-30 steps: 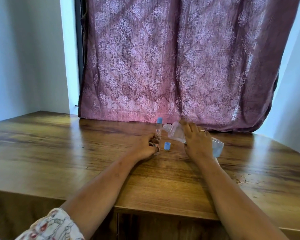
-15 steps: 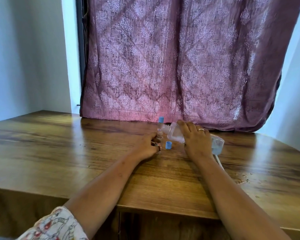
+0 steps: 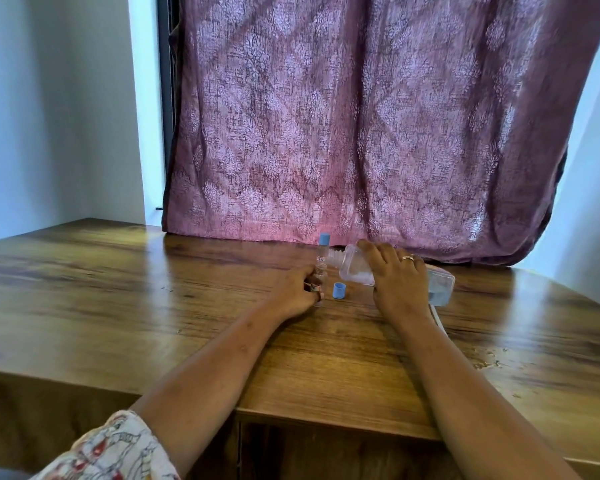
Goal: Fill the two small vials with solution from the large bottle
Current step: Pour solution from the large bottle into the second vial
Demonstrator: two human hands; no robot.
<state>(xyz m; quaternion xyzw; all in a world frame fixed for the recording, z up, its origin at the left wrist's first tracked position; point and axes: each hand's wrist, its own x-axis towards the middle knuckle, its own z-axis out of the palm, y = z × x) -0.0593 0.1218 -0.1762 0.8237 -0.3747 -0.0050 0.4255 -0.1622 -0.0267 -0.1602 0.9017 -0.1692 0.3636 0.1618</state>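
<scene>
My right hand (image 3: 395,275) grips the large clear bottle (image 3: 355,266), tipped on its side with its open neck pointing left. The neck meets the mouth of a small uncapped vial (image 3: 321,275) that stands on the wooden table (image 3: 153,289). My left hand (image 3: 298,289) holds this vial near its base. A second small vial (image 3: 324,249) with a blue cap stands just behind it, labelled. A loose blue cap (image 3: 339,291) lies on the table between my hands. The liquid in the bottle sits at its right end.
A mauve patterned curtain (image 3: 361,133) hangs right behind the vials, its hem touching the table. A white strip (image 3: 437,317) lies on the table under my right wrist. Pale spots (image 3: 489,363) mark the wood at the right. The table's front edge runs under my forearms.
The bottle's neck has come down and left until it meets the open vial's mouth. Both hands stay in nearly the same places.
</scene>
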